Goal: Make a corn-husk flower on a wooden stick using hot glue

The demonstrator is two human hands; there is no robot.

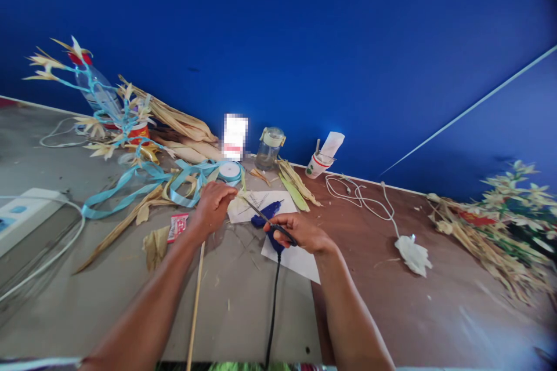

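Observation:
My right hand point(300, 231) is closed around the dark handles of a pair of scissors point(256, 208), whose blades point up and left towards my other hand. My left hand point(216, 204) is pinched closed at the scissor tips, on what looks like a pale piece of corn husk point(237, 204). Beneath the scissors a dark blue glue gun point(265, 214) lies on white paper point(285, 202), its black cord running to the front edge. A thin wooden stick point(196, 301) extends below my left wrist; whether that hand holds it is hidden.
Light blue ribbon point(115, 188), dried husks point(174, 116) and a husk-flower branch point(107, 119) crowd the left. A glass jar point(268, 151) and paper cup point(318, 165) stand by the blue wall. A power strip point(30, 214) lies far left, more husk flowers point(513, 208) far right.

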